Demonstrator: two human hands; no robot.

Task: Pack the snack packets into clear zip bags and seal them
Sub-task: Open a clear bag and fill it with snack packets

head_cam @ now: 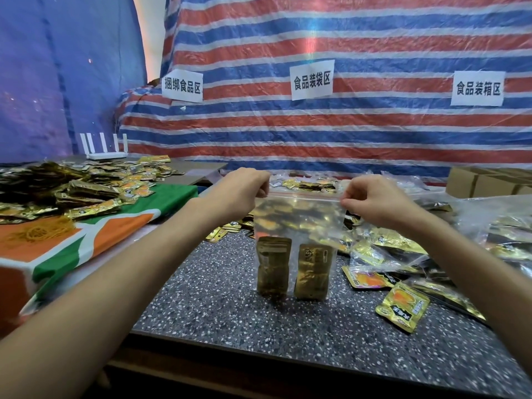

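A clear zip bag [299, 223] hangs upright over the speckled table [218, 306], its bottom touching the surface. My left hand [244, 185] pinches the bag's top left corner at the zip strip. My right hand [371, 197] pinches the top right corner. Two stacks of gold snack packets [273, 266] stand side by side inside the bag's lower half. Loose gold and orange packets [403, 306] lie on the table to the right, some under clear plastic.
A heap of gold packets [72, 182] covers the orange-and-green cloth at left. More packets [311, 184] lie behind the bag. Cardboard boxes [486, 180] stand at the far right. A white router [106, 148] sits at the back left. A striped tarp with three paper signs hangs behind.
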